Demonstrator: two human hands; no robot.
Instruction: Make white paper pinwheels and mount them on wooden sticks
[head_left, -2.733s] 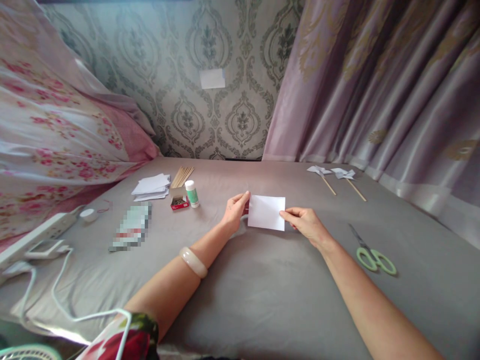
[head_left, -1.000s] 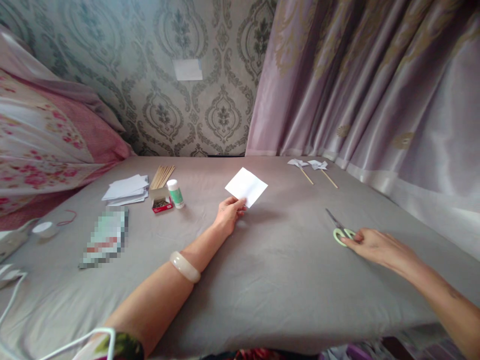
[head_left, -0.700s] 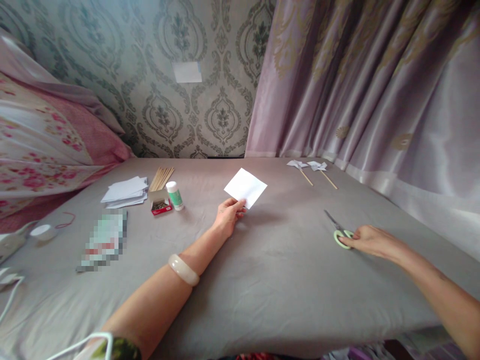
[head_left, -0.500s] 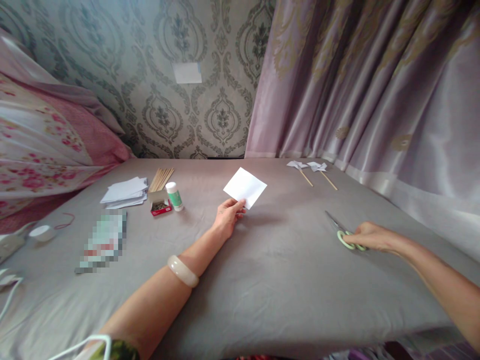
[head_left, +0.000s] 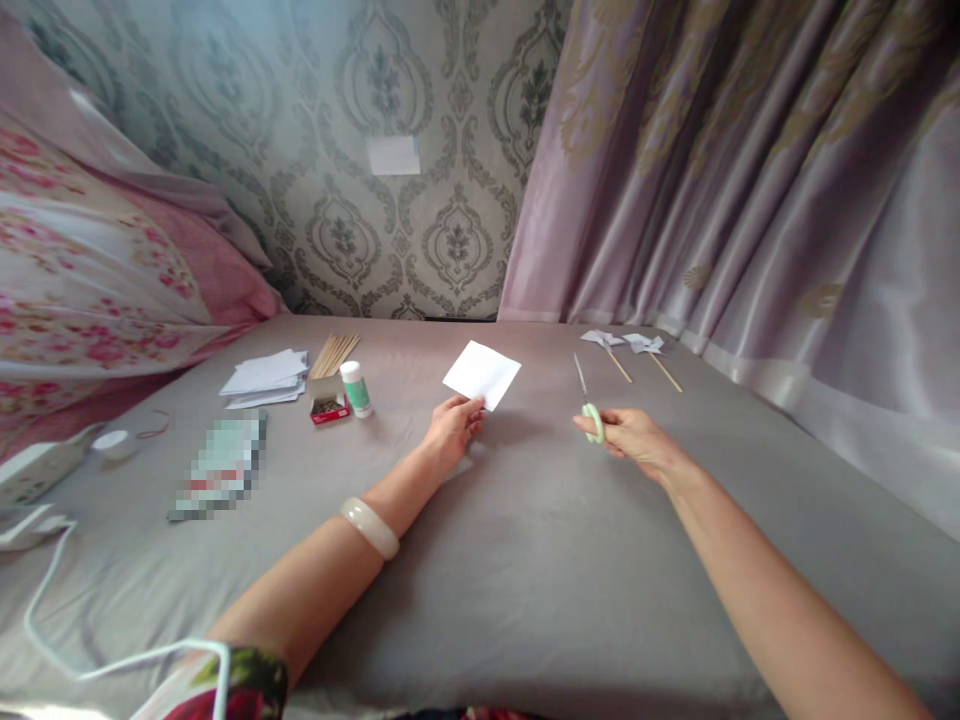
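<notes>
A square sheet of white paper [head_left: 481,374] is pinched at its near corner by my left hand [head_left: 452,428], which holds it just above the cloth. To the right, my right hand [head_left: 628,438] grips a pair of scissors [head_left: 593,422] by their pale green handles. Their blades point away from me and look closed. A gap separates the scissors from the paper. Beyond my right hand lie two white paper pinwheels [head_left: 602,339] on wooden sticks.
At the left sit stacked white paper [head_left: 264,377], wooden sticks [head_left: 335,354], a small red box [head_left: 330,411] of small metal pieces, and a white-and-green bottle [head_left: 356,390]. Nearer are a blurred packet [head_left: 223,468], a white round object [head_left: 114,445] and a power strip [head_left: 46,466]. A white cable [head_left: 127,660] crosses by my left forearm.
My right hand has lifted the scissors and brought them leftward, closer to the paper, with the blades turned more upright in view. My left hand still holds the paper, nearly in place.
</notes>
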